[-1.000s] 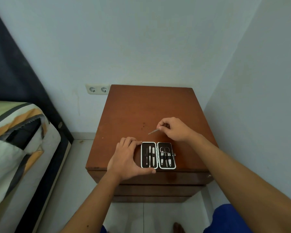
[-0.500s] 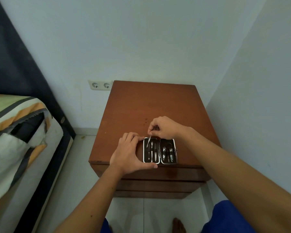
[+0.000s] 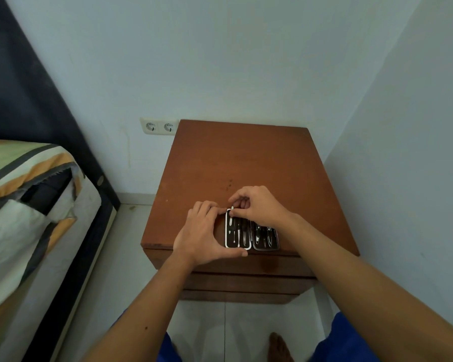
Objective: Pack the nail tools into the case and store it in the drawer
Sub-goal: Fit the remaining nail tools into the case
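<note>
An open nail case [image 3: 251, 234], black inside with a white rim, lies flat near the front edge of a brown wooden nightstand [image 3: 236, 158]. Several metal tools sit in both halves. My left hand [image 3: 203, 235] clasps the case's left side, thumb along its front edge. My right hand [image 3: 256, 206] pinches a thin metal nail tool [image 3: 232, 210] at the top of the left half, its lower end lying in the case. The drawer fronts [image 3: 246, 282] below the top are closed.
A bed with a striped cover [image 3: 24, 205] stands to the left, with a dark headboard behind it. A double wall socket [image 3: 158, 126] sits left of the nightstand. Walls close in behind and on the right. My bare foot [image 3: 279, 347] rests on the tiled floor.
My right hand has carried the thin tool from above the nightstand top down into the case's left half. My left hand has stayed on the case.
</note>
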